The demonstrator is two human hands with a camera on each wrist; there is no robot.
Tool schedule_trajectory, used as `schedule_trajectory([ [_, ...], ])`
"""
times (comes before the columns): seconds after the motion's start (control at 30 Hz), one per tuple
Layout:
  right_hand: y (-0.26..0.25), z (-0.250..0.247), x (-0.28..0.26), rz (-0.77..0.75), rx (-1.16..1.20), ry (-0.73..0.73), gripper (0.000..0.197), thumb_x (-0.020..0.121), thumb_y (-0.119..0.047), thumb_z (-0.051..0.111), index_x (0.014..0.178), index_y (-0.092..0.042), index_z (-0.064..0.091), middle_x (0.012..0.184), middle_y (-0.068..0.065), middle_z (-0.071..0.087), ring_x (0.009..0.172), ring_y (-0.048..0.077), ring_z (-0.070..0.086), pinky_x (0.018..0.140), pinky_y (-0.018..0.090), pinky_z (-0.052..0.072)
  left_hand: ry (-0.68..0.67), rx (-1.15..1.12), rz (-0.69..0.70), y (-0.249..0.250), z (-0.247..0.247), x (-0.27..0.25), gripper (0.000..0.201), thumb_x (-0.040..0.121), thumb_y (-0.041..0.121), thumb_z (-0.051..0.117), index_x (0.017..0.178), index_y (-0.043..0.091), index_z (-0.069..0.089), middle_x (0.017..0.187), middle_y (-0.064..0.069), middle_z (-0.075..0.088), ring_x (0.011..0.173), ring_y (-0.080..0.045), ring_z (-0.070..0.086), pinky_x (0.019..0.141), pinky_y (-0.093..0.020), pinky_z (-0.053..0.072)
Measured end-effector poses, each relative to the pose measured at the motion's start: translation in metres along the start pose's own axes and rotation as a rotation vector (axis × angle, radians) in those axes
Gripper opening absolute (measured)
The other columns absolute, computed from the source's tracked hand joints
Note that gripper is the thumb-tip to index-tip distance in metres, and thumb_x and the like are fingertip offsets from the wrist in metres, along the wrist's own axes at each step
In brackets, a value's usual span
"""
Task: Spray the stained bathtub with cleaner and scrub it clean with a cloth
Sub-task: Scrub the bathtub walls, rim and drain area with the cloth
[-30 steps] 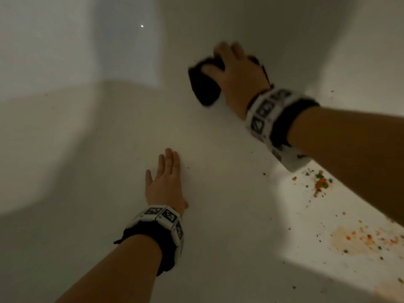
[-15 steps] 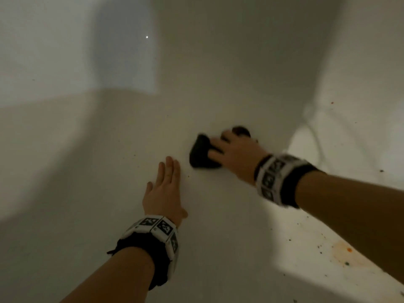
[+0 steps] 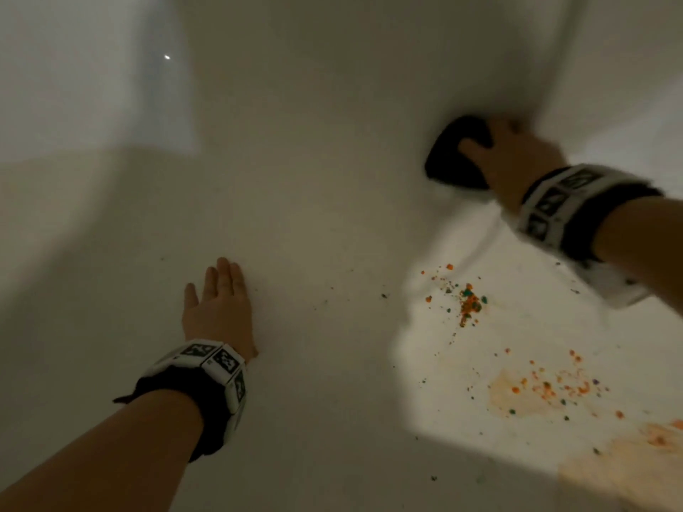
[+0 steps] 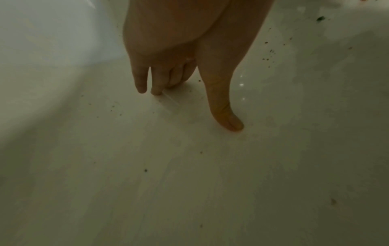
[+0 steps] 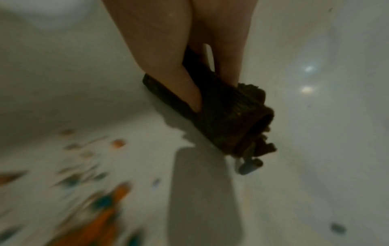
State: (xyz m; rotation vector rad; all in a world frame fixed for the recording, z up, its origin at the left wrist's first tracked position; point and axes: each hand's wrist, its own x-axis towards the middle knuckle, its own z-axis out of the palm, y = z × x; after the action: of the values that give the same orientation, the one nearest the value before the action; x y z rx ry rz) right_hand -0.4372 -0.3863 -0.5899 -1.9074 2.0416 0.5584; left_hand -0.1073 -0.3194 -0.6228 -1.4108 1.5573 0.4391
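Note:
My right hand [image 3: 506, 157] grips a dark folded cloth [image 3: 452, 157] and presses it against the white bathtub [image 3: 332, 179] where the floor curves up into the far right wall. In the right wrist view the thumb and fingers [image 5: 181, 79] clamp the rolled cloth [image 5: 229, 116] on the tub surface. My left hand [image 3: 218, 301] lies flat on the tub floor with fingers straight; its fingers [image 4: 223, 103] touch the surface in the left wrist view. Orange and green crumbs [image 3: 469, 301] and an orange stain [image 3: 536, 393] lie near the cloth, to the right.
The tub walls rise at the far side and at the left [image 3: 74, 86]. A lit patch of floor [image 3: 517, 345] holds most of the dirt. Small dark specks [image 4: 145, 170] dot the shaded floor around my left hand.
My right hand has swept the cloth from the middle of the tub near my left hand out to the far right. My left hand has stayed flat in place.

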Motion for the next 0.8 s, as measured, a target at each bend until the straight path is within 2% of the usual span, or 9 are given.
schedule_trajectory([
  [0.03,-0.005,0.009,-0.005,0.019,0.02,-0.091,0.054,0.09,-0.02,0.044,0.143,-0.023,0.029,0.147,0.019,0.019,0.129,0.042,0.028,0.099,0.055,0.036,0.002,0.028,-0.015,0.004,-0.002,0.0,0.116,0.081,0.039,0.069,0.144,-0.002,-0.02,0.155,-0.016,-0.019,0.146,-0.026,-0.006,0.119,-0.041,0.005],
  [0.1,-0.017,0.031,-0.022,-0.009,0.014,-0.141,0.062,0.089,-0.016,0.051,0.144,-0.024,0.023,0.148,0.016,0.018,0.129,0.039,0.027,0.099,0.05,0.036,0.007,0.056,-0.039,0.008,-0.005,0.0,0.113,0.082,0.035,0.068,0.144,-0.005,-0.018,0.155,-0.019,-0.016,0.146,-0.028,-0.004,0.12,-0.04,0.007],
  [0.2,-0.034,0.058,-0.057,-0.188,-0.06,-0.224,0.075,0.084,-0.011,0.061,0.143,-0.026,0.017,0.148,0.011,0.018,0.126,0.033,0.031,0.094,0.04,0.041,0.016,0.073,-0.029,0.005,-0.003,0.0,0.12,0.078,0.042,0.071,0.145,-0.004,-0.017,0.155,-0.019,-0.016,0.146,-0.028,-0.003,0.119,-0.038,0.008],
  [0.3,-0.035,0.07,-0.079,-0.255,-0.013,-0.286,0.069,0.087,-0.016,0.059,0.141,-0.025,0.017,0.143,0.006,0.024,0.12,0.026,0.037,0.091,0.033,0.045,0.049,0.05,0.004,-0.003,0.003,0.001,0.123,0.076,0.049,0.069,0.145,0.001,-0.019,0.155,-0.015,-0.019,0.147,-0.025,-0.005,0.119,-0.037,0.008],
  [0.43,-0.06,0.049,-0.089,-0.085,0.369,-0.123,0.059,0.087,-0.014,0.053,0.139,-0.018,0.025,0.134,0.009,0.035,0.11,0.028,0.046,0.092,0.036,0.045,0.076,-0.03,0.043,-0.013,0.01,0.002,0.122,0.076,0.052,0.067,0.146,0.008,-0.023,0.155,-0.008,-0.023,0.146,-0.019,-0.008,0.119,-0.037,0.008],
  [0.5,-0.1,0.037,-0.098,-0.152,0.487,-0.166,0.06,0.089,-0.011,0.047,0.143,-0.016,0.022,0.134,0.013,0.035,0.111,0.032,0.047,0.092,0.035,0.04,0.089,-0.052,0.054,-0.015,0.012,0.001,0.121,0.076,0.052,0.067,0.146,0.01,-0.023,0.155,-0.006,-0.024,0.146,-0.018,-0.009,0.119,-0.037,0.008],
  [0.63,-0.181,0.036,-0.117,-0.361,0.526,-0.28,0.06,0.096,-0.011,0.039,0.148,-0.015,0.009,0.137,0.021,0.029,0.114,0.037,0.043,0.092,0.042,0.04,0.111,-0.066,0.053,-0.013,0.012,0.001,0.12,0.077,0.05,0.068,0.147,0.011,-0.021,0.155,-0.006,-0.023,0.146,-0.018,-0.008,0.119,-0.038,0.008],
  [0.8,-0.222,0.062,-0.114,-0.387,0.402,-0.416,0.071,0.093,-0.015,0.05,0.148,-0.006,0.004,0.14,0.029,0.026,0.119,0.042,0.041,0.091,0.046,0.045,0.126,-0.054,0.061,-0.013,0.014,0.001,0.117,0.079,0.052,0.065,0.147,0.011,-0.021,0.155,-0.006,-0.023,0.147,-0.019,-0.008,0.119,-0.038,0.008],
])
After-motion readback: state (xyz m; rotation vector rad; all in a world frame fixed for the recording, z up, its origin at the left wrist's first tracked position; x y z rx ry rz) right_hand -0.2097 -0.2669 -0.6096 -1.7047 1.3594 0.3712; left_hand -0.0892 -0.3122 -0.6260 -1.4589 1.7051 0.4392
